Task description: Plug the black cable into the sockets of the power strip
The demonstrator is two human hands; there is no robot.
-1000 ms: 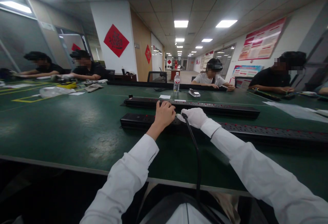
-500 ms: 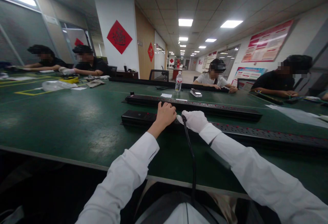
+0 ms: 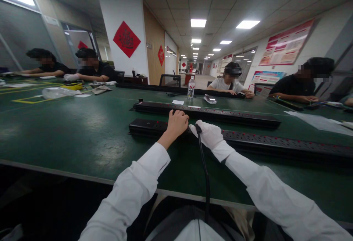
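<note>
A long black power strip [image 3: 261, 140] with rows of sockets and red dots lies across the table in front of me. My left hand [image 3: 178, 122], bare, rests over the strip with its fingers curled and closed around it. Just right of it, my right hand [image 3: 209, 132] in a white glove grips the plug end of a black cable [image 3: 204, 165] close to the strip's top. That cable runs down over the table edge towards my lap. The meeting of plug and socket is hidden by the fingers. Behind lies a second black power strip [image 3: 234, 117], parallel to the first.
A water bottle [image 3: 191, 87] and a small white device [image 3: 210, 99] stand beyond the strips. Another long black bar [image 3: 154, 87] lies at the far side. A clear plastic bag [image 3: 59, 93] is at left, a plastic sheet [image 3: 317, 122] at right. Several people sit around the table.
The view has shifted slightly. My right wrist and forearm have dropped a little, with the plug still in the gloved hand. My left hand stays in place on the strip.
</note>
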